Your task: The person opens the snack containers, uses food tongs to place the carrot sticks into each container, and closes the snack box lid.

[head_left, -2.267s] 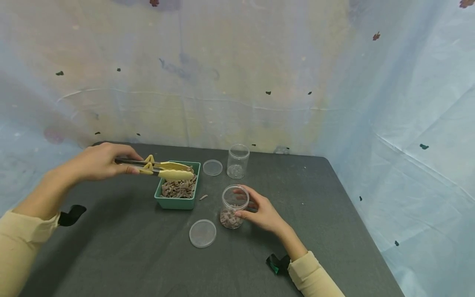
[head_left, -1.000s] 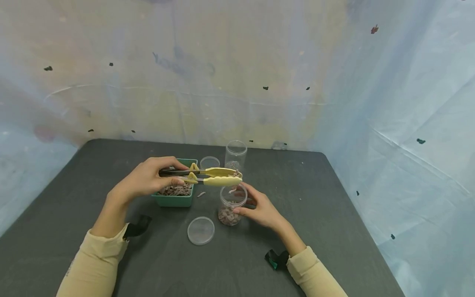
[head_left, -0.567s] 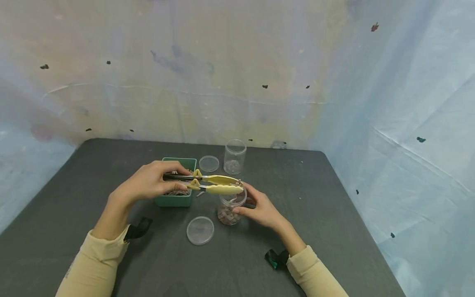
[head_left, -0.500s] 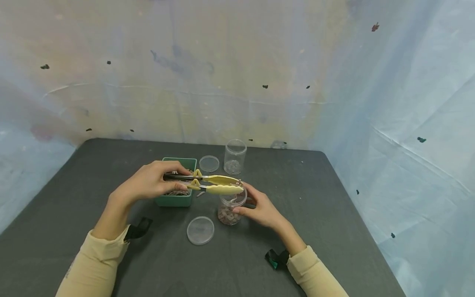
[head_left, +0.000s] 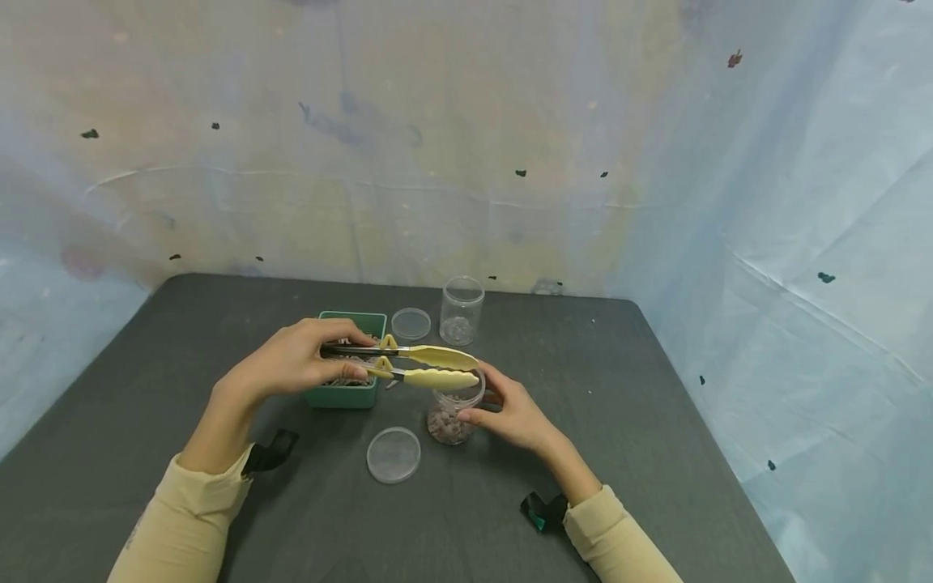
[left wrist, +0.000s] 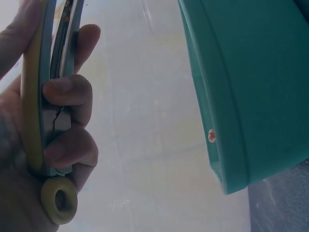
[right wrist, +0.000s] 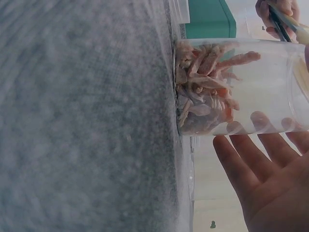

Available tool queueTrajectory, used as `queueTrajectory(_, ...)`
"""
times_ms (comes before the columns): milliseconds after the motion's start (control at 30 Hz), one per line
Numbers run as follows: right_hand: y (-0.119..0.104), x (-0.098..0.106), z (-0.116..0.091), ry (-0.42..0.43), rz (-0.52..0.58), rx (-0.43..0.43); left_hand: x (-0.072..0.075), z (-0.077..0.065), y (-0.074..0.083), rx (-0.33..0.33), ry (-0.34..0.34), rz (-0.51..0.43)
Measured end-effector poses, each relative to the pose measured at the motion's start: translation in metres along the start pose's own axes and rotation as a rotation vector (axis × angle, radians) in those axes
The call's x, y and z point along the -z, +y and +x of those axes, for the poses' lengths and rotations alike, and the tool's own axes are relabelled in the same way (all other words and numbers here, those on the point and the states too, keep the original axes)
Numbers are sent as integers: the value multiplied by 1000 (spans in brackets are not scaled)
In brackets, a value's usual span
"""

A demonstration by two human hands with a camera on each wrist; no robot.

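Note:
My left hand (head_left: 302, 354) holds metal tongs (head_left: 440, 379) with yellow tips; the tips sit apart over the mouth of a clear jar (head_left: 461, 399). Nothing can be made out between them. Pinkish-brown strips (right wrist: 205, 79) fill the lower part of that jar, which stands upright on the table. Around its right side, my right hand (head_left: 513, 414) holds it, thumb in front and fingers behind. A green tub (head_left: 341, 397) with more strips is partly hidden behind my left hand. In the left wrist view, fingers curl round the tongs' handles (left wrist: 33, 106).
A second clear jar (head_left: 462, 308) with a few small bits at its bottom stands at the back. One clear lid (head_left: 411, 324) lies beside it, another lid (head_left: 394, 455) in front of the tub. A loose strip (head_left: 394, 383) lies by the tub on the dark table (head_left: 641, 453).
My left hand has carried the tongs rightward from over the tub to the jar's mouth. The tips have spread slightly, and the strips between them are gone from view. The right hand stays put.

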State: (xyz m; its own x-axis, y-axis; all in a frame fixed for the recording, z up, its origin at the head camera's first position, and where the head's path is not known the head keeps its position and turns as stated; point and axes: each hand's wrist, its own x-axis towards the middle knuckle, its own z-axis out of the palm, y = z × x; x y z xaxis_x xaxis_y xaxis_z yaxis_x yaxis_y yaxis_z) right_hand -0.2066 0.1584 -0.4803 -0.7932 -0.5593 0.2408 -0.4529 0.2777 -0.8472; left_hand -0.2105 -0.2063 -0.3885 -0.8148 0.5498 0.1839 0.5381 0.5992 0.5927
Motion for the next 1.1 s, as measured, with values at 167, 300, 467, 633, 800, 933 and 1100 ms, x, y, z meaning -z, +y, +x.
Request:
queueTrajectory(167, -1, 0, 0, -5, 8, 11, 0, -2, 1, 15, 12, -1)
queueTrajectory(300, -1, -2, 1, -21, 23, 34, 4, -8, 0, 29, 49, 29)
queueTrajectory(467, 0, -4, 3, -32, 52, 76, 18, -16, -2, 45, 100, 86)
queueTrajectory(633, 0, -3, 3, -22, 65, 84, 38, -24, -4, 83, 99, 161)
queueTrajectory(800, 1, -2, 0, -13, 53, 81, 55, -33, -9, 150, 73, 255)
queueTrajectory(933, 1, -1, -1, -7, 53, 89, 68, -38, -12, 201, 41, 332)
queueTrajectory(1100, 0, -1, -1, -14, 67, 101, 84, -44, -19, 193, 1, 426)
